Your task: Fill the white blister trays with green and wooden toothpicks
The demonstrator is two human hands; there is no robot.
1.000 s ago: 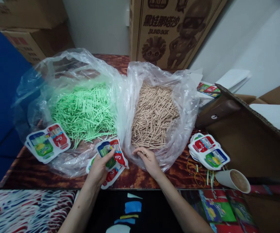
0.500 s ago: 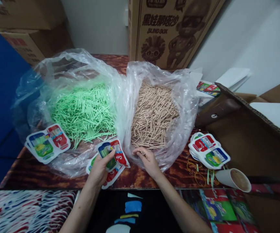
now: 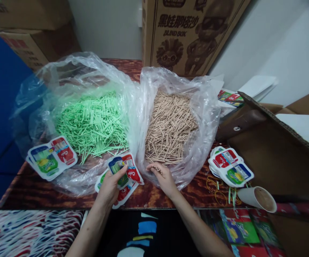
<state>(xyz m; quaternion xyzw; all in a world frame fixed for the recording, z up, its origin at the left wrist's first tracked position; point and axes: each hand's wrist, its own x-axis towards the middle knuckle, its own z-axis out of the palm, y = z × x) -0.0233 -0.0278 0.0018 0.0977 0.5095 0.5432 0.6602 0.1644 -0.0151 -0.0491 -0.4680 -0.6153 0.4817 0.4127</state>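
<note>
My left hand (image 3: 111, 182) is closed on a plastic blister pack (image 3: 133, 169) with red Cola and green-blue lemon artwork, its thumb pressed on the front. Another pack (image 3: 124, 195) lies beneath it at the table's edge. In my right hand (image 3: 164, 178) is a small bundle of brown sticks (image 3: 158, 169), their ends showing between the curled fingers. That hand rests at the near rim of a clear plastic bag (image 3: 206, 117) holding a heap of brown sticks (image 3: 170, 125). To the left, green sticks (image 3: 95, 121) fill a second clear bag (image 3: 71, 69).
Packs (image 3: 51, 157) lie on the left bag's edge; a stack of packs (image 3: 232, 166) sits at right. Near it are rubber bands (image 3: 220, 196), loose green sticks and a tipped paper cup (image 3: 263, 199). An open cardboard box (image 3: 274, 153) borders the right; a printed carton (image 3: 189, 35) stands behind.
Both hands keep the same places and grips. The camera view has shifted very slightly; nothing else has visibly moved.
</note>
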